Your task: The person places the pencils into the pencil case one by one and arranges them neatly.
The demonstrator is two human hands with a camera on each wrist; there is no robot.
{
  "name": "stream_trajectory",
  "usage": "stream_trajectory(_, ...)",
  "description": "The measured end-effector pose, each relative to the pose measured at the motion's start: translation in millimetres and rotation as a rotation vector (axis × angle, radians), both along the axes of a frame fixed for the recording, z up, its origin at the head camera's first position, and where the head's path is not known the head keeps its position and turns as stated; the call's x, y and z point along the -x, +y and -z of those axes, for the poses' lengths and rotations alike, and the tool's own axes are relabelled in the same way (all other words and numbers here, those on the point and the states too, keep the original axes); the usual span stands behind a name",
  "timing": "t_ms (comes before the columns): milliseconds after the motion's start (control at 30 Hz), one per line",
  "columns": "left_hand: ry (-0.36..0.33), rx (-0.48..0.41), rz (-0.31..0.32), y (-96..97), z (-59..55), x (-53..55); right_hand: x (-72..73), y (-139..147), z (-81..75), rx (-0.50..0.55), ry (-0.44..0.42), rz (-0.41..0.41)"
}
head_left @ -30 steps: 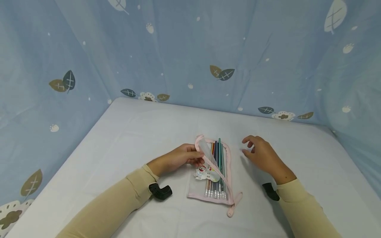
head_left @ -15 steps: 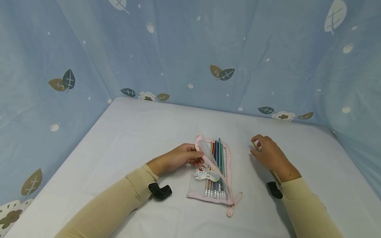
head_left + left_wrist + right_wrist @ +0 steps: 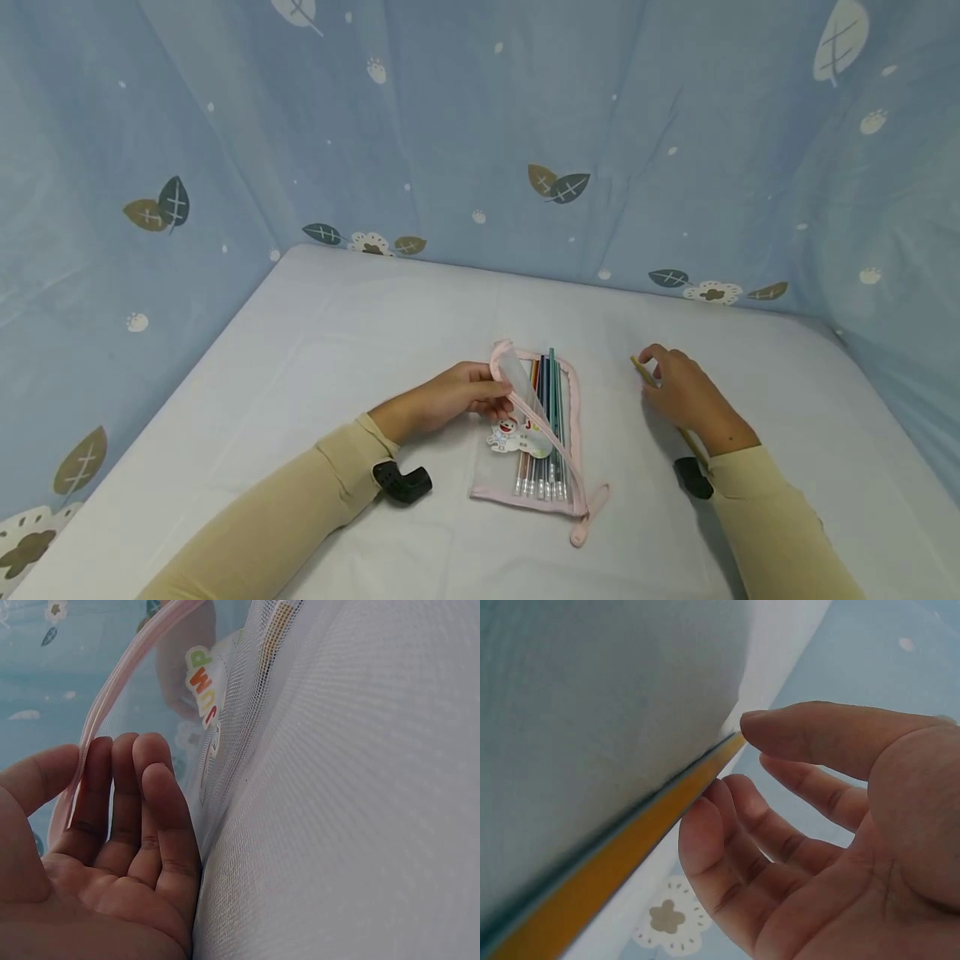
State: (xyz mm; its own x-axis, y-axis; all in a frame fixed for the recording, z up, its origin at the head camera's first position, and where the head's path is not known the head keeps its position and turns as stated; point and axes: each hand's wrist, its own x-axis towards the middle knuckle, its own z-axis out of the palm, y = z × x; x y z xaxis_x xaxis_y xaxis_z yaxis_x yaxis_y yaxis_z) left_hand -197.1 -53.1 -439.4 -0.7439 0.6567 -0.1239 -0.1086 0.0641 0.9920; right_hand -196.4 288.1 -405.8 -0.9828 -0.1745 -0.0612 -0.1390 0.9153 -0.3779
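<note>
A pink-edged mesh pencil pouch (image 3: 576,400) lies on the table, with several pencils (image 3: 552,417) in it. My left hand (image 3: 450,400) pinches the lifted pink edge between thumb and fingers; the left wrist view shows the thumb (image 3: 45,776) against that trim (image 3: 112,690). To the pouch's right, my right hand (image 3: 686,396) has thumb and fingertips on a yellow pencil (image 3: 643,372), whose near part runs under the wrist. In the right wrist view the pencil (image 3: 622,870) slants up to the thumb (image 3: 810,735), which hides its far end.
A cartoon label (image 3: 517,435) sits on the pouch, and a pink pull strap (image 3: 591,515) trails from its near corner. White cloth covers the table (image 3: 375,317). Blue leaf-patterned curtains (image 3: 465,125) stand at the back and sides.
My right hand has moved rightward, away from the pouch, and the yellow pencil has come into sight at its fingers. My left hand stays on the pouch edge.
</note>
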Motion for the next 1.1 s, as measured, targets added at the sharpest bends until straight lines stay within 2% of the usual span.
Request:
stream_trajectory(167,0.001,0.005,0.006,-0.1,-1.3,-0.4,0.6,0,-0.7,-0.010,-0.039,-0.015)
stream_trajectory(433,-0.001,0.011,0.002,-0.5,-3.9,-0.5,-1.9,1,-2.7,0.003,-0.041,-0.050)
stream_trajectory(767,0.003,0.009,0.001,0.8,-0.5,0.8,-2.8,-3,-3.7,0.041,-0.025,-0.033)
stream_trajectory(967,0.002,0.005,0.001,1.2,2.0,1.1,-6.5,-8,-9.3,0.090,0.017,-0.023)
stream_trajectory(1100,0.005,0.006,-0.002,0.4,1.6,0.7,-7.4,-11,-13.6,0.118,0.076,-0.037)
